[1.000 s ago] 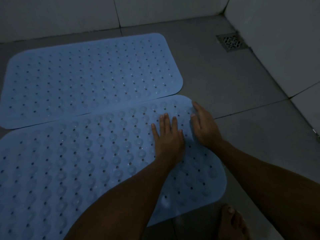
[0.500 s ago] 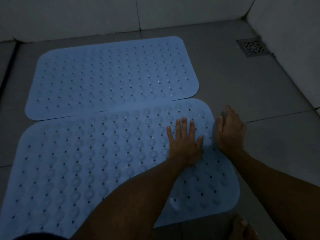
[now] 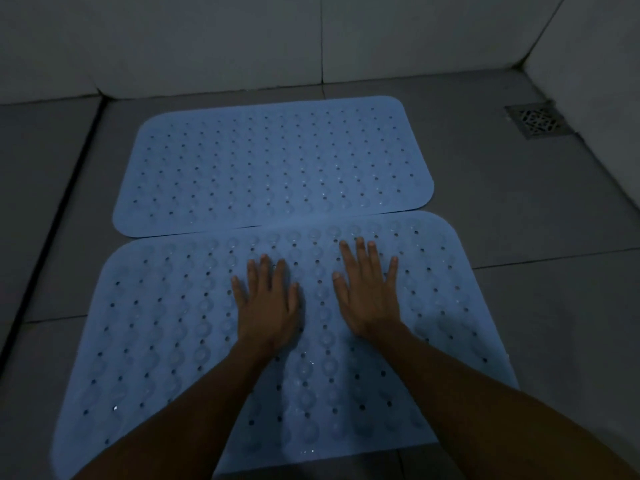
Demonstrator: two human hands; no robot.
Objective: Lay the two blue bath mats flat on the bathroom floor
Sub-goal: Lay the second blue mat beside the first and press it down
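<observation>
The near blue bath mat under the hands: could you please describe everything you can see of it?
The near blue rubbery bath mat is a rounded-corner rectangle, dotted with rows of small drain holes and clear round bumps that look like suction cups. It lies spread flat on the grey tiled floor, its far long edge meeting or slightly overlapping the far blue bath mat. The left hand and the right hand press on it side by side, palms down, fingers straight. Both forearms cross its near part.

The left hand (image 3: 268,308) and right hand (image 3: 369,296) press flat on the near mat (image 3: 156,323), which touches the far mat (image 3: 270,168).
</observation>
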